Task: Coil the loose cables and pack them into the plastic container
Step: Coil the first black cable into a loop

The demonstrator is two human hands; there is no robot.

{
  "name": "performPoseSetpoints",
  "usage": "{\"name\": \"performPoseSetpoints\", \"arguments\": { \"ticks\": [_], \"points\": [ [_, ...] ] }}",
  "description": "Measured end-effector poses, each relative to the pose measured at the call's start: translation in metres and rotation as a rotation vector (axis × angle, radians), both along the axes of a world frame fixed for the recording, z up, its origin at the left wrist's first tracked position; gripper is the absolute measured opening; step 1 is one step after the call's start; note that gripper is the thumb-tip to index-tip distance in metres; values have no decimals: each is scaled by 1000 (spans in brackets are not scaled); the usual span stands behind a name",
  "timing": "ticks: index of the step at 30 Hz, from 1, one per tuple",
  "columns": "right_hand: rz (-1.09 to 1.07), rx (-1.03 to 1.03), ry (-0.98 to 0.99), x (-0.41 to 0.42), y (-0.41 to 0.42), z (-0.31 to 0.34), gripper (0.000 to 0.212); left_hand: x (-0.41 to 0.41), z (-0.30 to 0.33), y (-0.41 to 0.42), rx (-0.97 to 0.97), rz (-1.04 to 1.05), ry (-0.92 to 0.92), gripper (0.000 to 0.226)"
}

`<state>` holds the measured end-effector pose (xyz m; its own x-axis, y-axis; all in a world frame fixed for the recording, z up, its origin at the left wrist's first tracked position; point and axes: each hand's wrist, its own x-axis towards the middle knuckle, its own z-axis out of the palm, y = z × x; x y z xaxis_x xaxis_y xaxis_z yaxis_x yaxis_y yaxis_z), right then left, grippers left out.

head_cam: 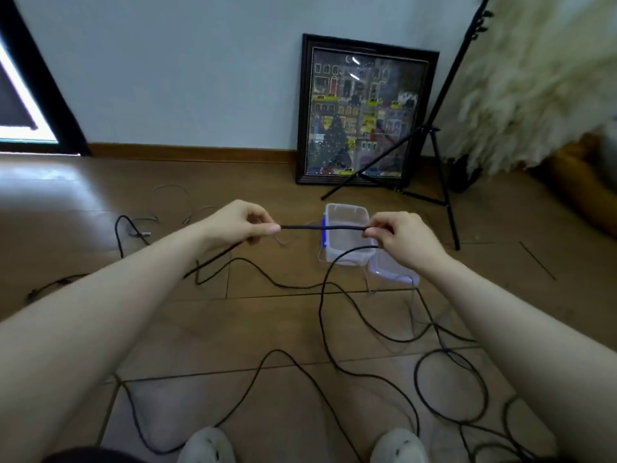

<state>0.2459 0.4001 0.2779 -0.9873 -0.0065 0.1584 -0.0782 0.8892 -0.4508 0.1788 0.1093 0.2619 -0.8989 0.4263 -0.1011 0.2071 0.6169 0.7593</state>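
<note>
A long black cable (322, 227) is stretched taut and level between my two hands, above the floor. My left hand (238, 223) pinches it at the left end of the stretch, and my right hand (399, 235) pinches it at the right end. From each hand the cable drops and snakes in loose loops over the wooden floor. Behind the stretched part stands a clear plastic container (347, 215) with a blue clip, open on top. Its clear lid (392, 269) lies against its near right corner.
More thin cables (140, 225) lie on the floor at the left. A framed picture (365, 111) leans on the wall behind the container, and a black tripod (440, 168) stands to its right. My two slippers (207, 446) show at the bottom edge.
</note>
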Motion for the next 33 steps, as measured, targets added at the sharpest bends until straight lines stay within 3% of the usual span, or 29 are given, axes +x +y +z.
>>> {"name": "performPoseSetpoints", "arguments": {
  "ticks": [5, 10, 14, 17, 22, 24, 27, 30, 33],
  "points": [
    [-76, 82, -74, 36, 17, 10, 12, 30, 2, 6, 188, 104, 67, 9],
    [62, -287, -222, 54, 5, 19, 13, 63, 18, 50, 208, 19, 266, 6],
    [186, -377, -188, 59, -15, 24, 7, 78, 19, 80, 199, -56, 342, 12],
    [137, -287, -81, 58, -9, 29, 14, 78, 22, 85, 229, -60, 313, 8],
    [-136, -291, 10, 66, 38, 35, 19, 72, 18, 58, 112, -91, 43, 15],
    [-208, -281, -1, 72, 57, 33, 16, 69, 19, 44, 117, -43, 37, 10],
    [-243, -199, -60, 79, 71, 27, 15, 67, 24, 38, 293, 74, 52, 7],
    [-205, -189, -144, 84, 68, 24, 21, 71, 29, 49, 420, 120, 80, 6],
    [-116, -243, -248, 88, 59, 25, 31, 72, 30, 61, 406, 108, 152, 10]
  ]
}}
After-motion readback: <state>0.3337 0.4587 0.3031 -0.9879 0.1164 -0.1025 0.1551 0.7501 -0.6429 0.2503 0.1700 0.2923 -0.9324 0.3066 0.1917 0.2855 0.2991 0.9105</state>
